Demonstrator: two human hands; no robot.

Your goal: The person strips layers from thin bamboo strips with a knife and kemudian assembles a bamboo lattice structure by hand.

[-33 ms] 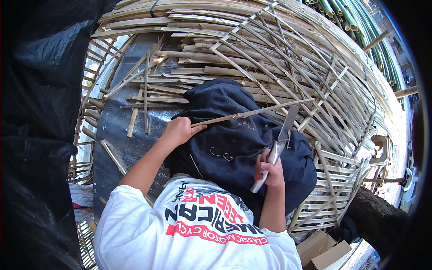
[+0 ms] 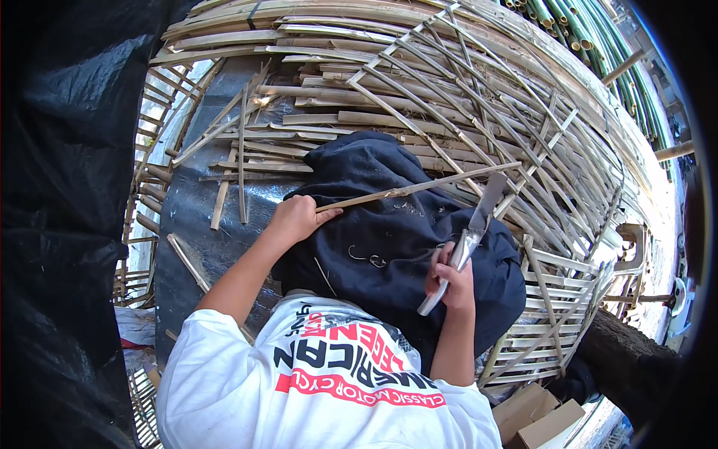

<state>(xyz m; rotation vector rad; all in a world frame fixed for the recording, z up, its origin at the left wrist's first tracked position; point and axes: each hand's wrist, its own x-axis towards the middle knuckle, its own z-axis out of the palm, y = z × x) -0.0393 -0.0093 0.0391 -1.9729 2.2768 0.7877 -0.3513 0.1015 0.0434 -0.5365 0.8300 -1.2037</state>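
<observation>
My left hand [image 2: 301, 217] is closed round the near end of a thin bamboo strip [image 2: 419, 187], which runs up and to the right across my lap. In my right hand [image 2: 452, 278] is a knife [image 2: 468, 243] with a pale metallic handle and a broad flat blade, its tip pointing up and away. The blade's far end lies close to the strip's right end; whether they touch I cannot tell. Dark cloth [image 2: 374, 247] covers my legs, with a few curled shavings [image 2: 376, 260] lying on it.
Split bamboo strips [image 2: 359, 82] are piled ahead, with a bamboo lattice [image 2: 404, 105] across them. A slatted bamboo panel [image 2: 550, 314] and an open cardboard box [image 2: 535, 419] are at right. Black sheeting [image 2: 67, 187] hangs at left. Green bamboo poles [image 2: 576, 22] lie far right.
My right hand and the knife have shifted slightly forward and to the right, the blade tip moving closer to the strip's far end. My left hand and the strip stay almost still.
</observation>
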